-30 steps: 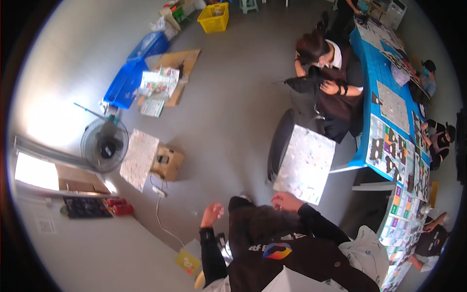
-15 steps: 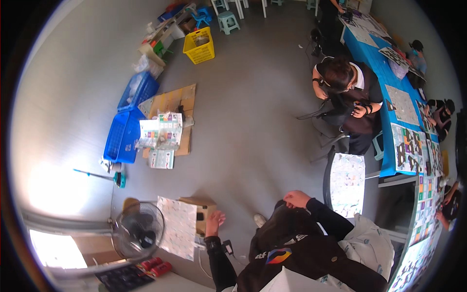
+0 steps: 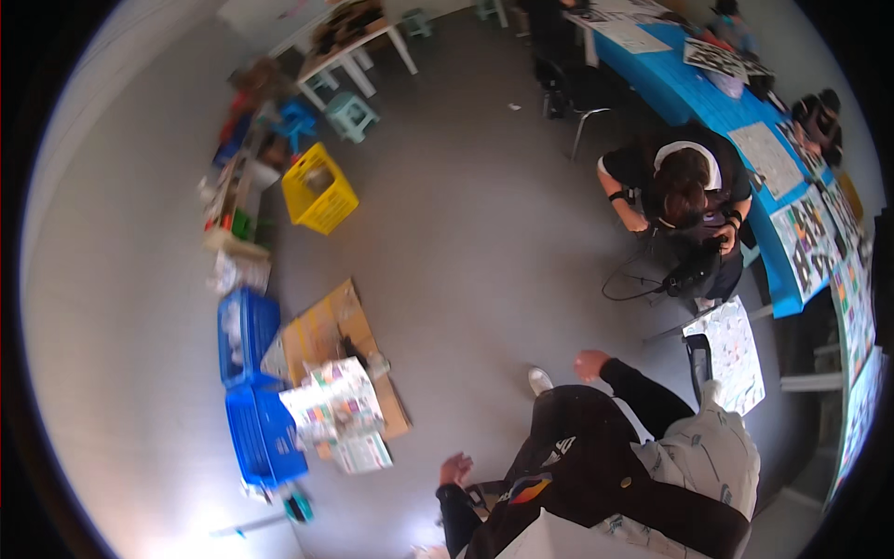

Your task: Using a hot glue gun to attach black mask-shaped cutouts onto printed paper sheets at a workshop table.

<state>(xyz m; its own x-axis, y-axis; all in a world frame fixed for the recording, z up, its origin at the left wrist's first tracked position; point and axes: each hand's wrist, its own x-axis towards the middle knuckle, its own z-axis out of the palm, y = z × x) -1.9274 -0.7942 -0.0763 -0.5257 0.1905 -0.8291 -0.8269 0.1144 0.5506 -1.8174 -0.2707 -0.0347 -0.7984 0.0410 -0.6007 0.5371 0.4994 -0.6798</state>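
My left hand [image 3: 456, 469] hangs over the floor in front of me, empty, its fingers loosely apart. Ahead and to the right, my right hand [image 3: 590, 364] is raised past my dark apron [image 3: 582, 447]; nothing shows in it, but blur hides how its fingers lie. Neither hand touches a thing. Nearest the left hand on the floor are printed sheets [image 3: 340, 405] stacked on flattened cardboard [image 3: 396, 410]. A white shoe [image 3: 539, 380] shows beyond my apron. To the right of my right hand is a chair [image 3: 698, 354] beside a patterned sheet [image 3: 738, 359].
Along the left wall stand blue crates [image 3: 265, 438] and a yellow basket [image 3: 321, 196]. A person [image 3: 684, 196] sits bent over on the right, beside a long table with a blue cover [image 3: 652, 70] holding printed sheets and dark pieces. Small stools [image 3: 351, 116] stand farther back.
The view has swung left and forward; the fan and the board beside it have left the picture. My left hand has moved away from that board. My right hand has reached outward.
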